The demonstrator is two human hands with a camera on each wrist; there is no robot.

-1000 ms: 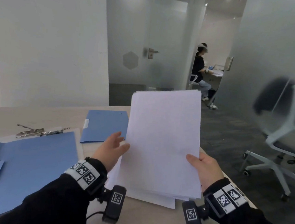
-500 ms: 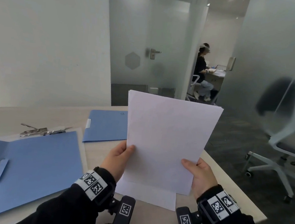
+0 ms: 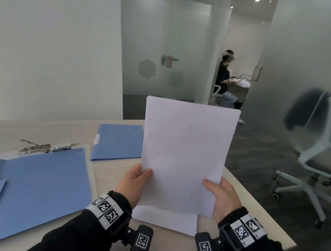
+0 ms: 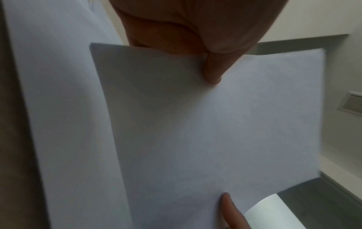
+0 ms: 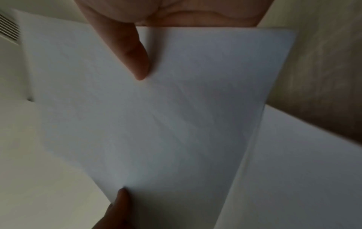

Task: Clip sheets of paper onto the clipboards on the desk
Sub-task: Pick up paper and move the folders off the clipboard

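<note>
I hold a stack of white paper sheets (image 3: 186, 153) upright above the desk. My left hand (image 3: 135, 182) grips its lower left edge, thumb on the front. My right hand (image 3: 219, 196) grips the lower right edge the same way. Both wrist views show the thumbs pressed on the sheets (image 4: 215, 131) (image 5: 156, 116). More white paper (image 3: 164, 219) lies flat on the desk under the stack. An open blue clipboard folder (image 3: 35, 190) with a raised metal clip (image 3: 44, 147) lies to the left. A second blue folder (image 3: 119, 141), closed, lies behind it.
The light wooden desk (image 3: 240, 194) ends just right of my right hand. A white office chair (image 3: 317, 158) stands on the dark carpet to the right. A person sits at another desk (image 3: 224, 80) beyond the glass partition.
The stack has been squared up and turned upright. My left hand went from lying open on the sheets to gripping the left edge. The view shifted slightly.
</note>
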